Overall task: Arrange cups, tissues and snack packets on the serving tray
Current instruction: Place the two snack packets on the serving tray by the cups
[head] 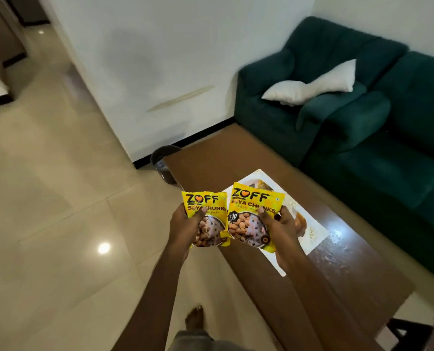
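I hold two yellow snack packets up in front of me. My left hand (185, 221) grips the left packet (205, 211) by its lower left side, thumb on its face. My right hand (281, 229) grips the right packet (254, 209) by its lower right side. The two packets overlap slightly at their inner edges. Below and behind them a white printed serving tray (314, 231) lies flat on the brown wooden table (342, 274), largely hidden by the packets and my right hand. No cups or tissues are in view.
A dark green sofa (362, 122) with a white pillow (309, 87) runs along the table's far side. A dark bin (164, 160) stands on the tiled floor at the table's far-left end, by the white wall. My bare foot (194, 320) is on the floor.
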